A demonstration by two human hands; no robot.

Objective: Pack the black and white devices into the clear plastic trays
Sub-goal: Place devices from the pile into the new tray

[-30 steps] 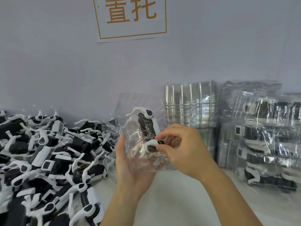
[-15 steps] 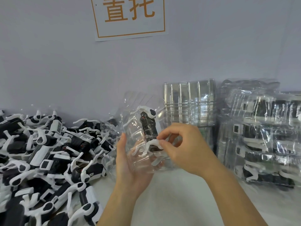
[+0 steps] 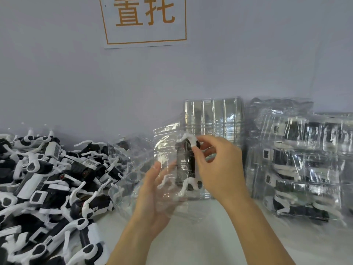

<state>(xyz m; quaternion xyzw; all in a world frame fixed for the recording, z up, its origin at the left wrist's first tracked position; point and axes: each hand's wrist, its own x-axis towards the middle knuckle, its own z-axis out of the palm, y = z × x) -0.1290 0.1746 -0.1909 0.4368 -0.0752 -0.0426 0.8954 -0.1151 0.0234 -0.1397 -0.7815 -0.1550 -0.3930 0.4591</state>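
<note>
The left hand (image 3: 152, 196) holds a clear tray (image 3: 168, 150) up over the counter (image 3: 200, 241), fingers curled behind it. The right hand (image 3: 219, 165) pinches the white top of the device (image 3: 186, 163) inside. The tray looks thin, bendy and light, so hold its edges softly.

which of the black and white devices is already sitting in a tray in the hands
The upright device in the clear tray held by the left hand; the right hand pinches its top. The pile lies loose.
</note>
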